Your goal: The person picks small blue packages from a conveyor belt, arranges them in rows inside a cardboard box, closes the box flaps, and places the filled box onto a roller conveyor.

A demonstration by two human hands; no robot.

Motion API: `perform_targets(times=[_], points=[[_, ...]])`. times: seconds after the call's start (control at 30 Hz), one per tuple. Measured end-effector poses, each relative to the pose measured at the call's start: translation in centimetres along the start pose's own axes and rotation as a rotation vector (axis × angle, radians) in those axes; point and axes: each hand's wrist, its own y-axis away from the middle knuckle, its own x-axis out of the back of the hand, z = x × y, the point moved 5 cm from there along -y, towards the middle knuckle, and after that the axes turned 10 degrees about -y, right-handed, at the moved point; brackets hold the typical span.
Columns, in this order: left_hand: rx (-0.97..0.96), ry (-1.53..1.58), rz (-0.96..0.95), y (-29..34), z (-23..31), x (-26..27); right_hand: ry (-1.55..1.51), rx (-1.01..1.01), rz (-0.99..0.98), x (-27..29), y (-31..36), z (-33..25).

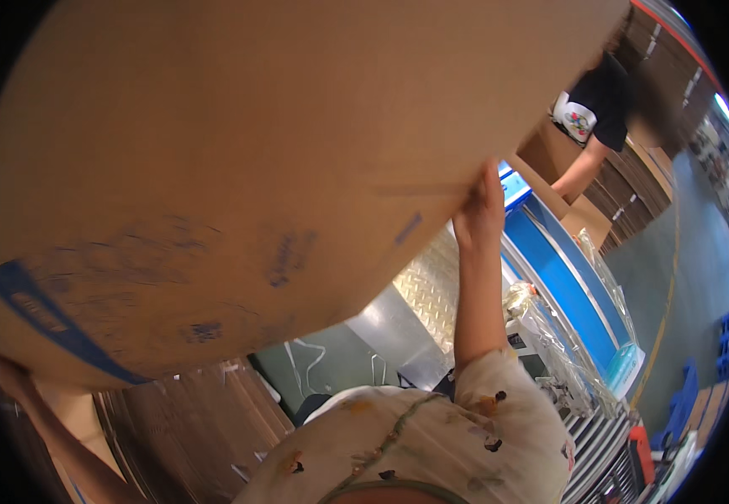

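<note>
A large brown cardboard carton [238,151] with blue print and a blue stripe fills most of the head view, held up in front of me. My right hand [480,214] grips its right edge, with the thumb pointing up and the fingers mostly hidden. At the lower left, my left hand [13,378] is closed on the carton's near left corner; its fingers are dark and partly hidden. Whether the carton is folded flat or opened out, I cannot tell.
Brown flattened cartons [188,428] are stacked below at left. On the right are a blue conveyor belt [562,269], clear plastic wrap [541,336], metal rollers [595,445] and a patterned metal plate [431,286]. Beyond the conveyor, a person in black [604,101] reaches into an open carton [587,218].
</note>
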Motion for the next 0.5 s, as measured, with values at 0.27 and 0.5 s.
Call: perform_targets(times=[0.27, 0.5], points=[[-0.241, 0.559, -0.603, 7.9, 8.0, -37.0, 0.04, 0.031, 0.453, 21.1, 20.0, 3.4], [-0.901, 0.893, -0.95, 21.6, 23.9, -48.9, 0.027, -0.43, 1.185, 25.1, 32.5, 13.7]])
